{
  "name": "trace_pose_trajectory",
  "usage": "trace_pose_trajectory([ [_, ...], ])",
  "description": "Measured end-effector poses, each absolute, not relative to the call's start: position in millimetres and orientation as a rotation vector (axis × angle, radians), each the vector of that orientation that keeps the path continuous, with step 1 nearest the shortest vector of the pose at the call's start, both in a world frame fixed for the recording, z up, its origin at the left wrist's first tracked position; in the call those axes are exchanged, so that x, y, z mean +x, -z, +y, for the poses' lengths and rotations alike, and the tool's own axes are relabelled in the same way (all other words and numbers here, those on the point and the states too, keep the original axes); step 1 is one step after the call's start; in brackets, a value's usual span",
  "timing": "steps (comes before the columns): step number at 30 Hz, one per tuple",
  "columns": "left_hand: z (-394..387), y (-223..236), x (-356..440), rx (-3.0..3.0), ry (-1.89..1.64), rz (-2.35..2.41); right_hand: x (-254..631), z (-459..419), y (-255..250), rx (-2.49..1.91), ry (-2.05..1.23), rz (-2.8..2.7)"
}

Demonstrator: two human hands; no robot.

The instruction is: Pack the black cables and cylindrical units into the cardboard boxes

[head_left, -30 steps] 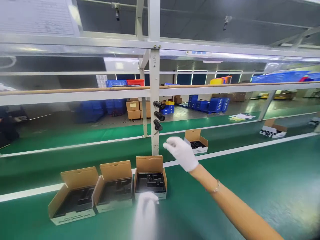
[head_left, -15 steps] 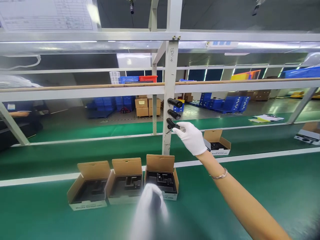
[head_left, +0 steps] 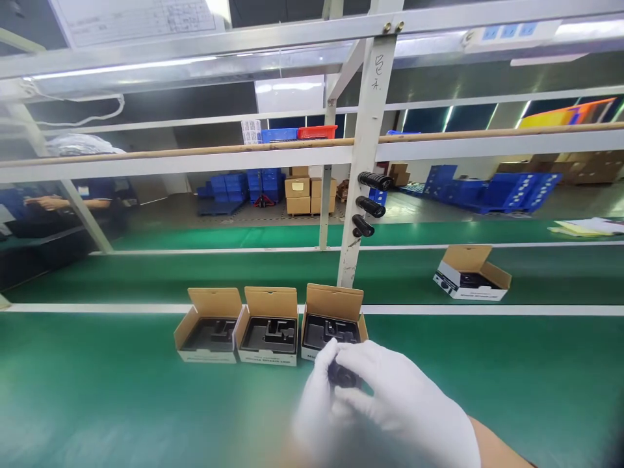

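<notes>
My gloved left hand (head_left: 314,393) and my gloved right hand (head_left: 404,396) meet just in front of the rightmost open box of the row (head_left: 336,302). Between their fingers is a small dark round part (head_left: 342,376), mostly covered by the gloves; its kind I cannot make out. Both hands are closed around it, the left one blurred. That box holds a black tray with black pieces in it. To its left stand a middle open box (head_left: 270,302) and a left open box (head_left: 214,302), each with a black moulded tray.
Three black ribbed stacks (head_left: 371,207) stick out from the white post (head_left: 365,143) behind the boxes. Another open box (head_left: 472,273) stands farther right on the green surface (head_left: 146,403). A person's hand (head_left: 53,203) shows at far left. Metal rails (head_left: 195,159) cross above.
My right hand has left the lowest black stack on the post and come down to my left hand. The dark part is now between both hands. The view has shifted.
</notes>
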State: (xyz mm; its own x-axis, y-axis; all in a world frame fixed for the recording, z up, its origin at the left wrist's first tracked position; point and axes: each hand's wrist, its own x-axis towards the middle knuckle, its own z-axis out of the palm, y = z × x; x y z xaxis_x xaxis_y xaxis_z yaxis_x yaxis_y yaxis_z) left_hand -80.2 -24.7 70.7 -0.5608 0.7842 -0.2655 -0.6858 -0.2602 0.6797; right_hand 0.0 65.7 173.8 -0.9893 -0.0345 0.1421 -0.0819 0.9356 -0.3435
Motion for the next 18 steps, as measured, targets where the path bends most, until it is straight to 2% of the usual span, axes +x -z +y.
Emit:
trace_pose_trajectory([
  [3,-29.8,-84.3,-74.6,0.248,-1.978,1.129,4.9,66.6,-170.5,0.169,-0.445,-2.946],
  [8,-37.2,-108.2,-53.5,0.416,-2.01,1.561,7.9,65.7,-158.4,0.166,-0.001,-2.796],
  [10,-40.3,-110.1,-46.1,0.41,-2.058,1.736,7.0,65.7,-157.1,0.156,0.063,-2.735],
  [12,-45.2,-109.8,-44.7,0.432,-2.088,1.747,7.0,66.2,-160.3,0.213,-0.052,-2.713],
  [15,-54.6,-109.7,-53.7,0.584,-2.053,1.441,10.2,67.9,-168.2,0.276,-0.334,-2.653],
  [18,-59.2,-110.8,-62.9,0.71,-2.056,1.214,14.7,69.2,-171.1,0.268,-0.468,-2.604],
])
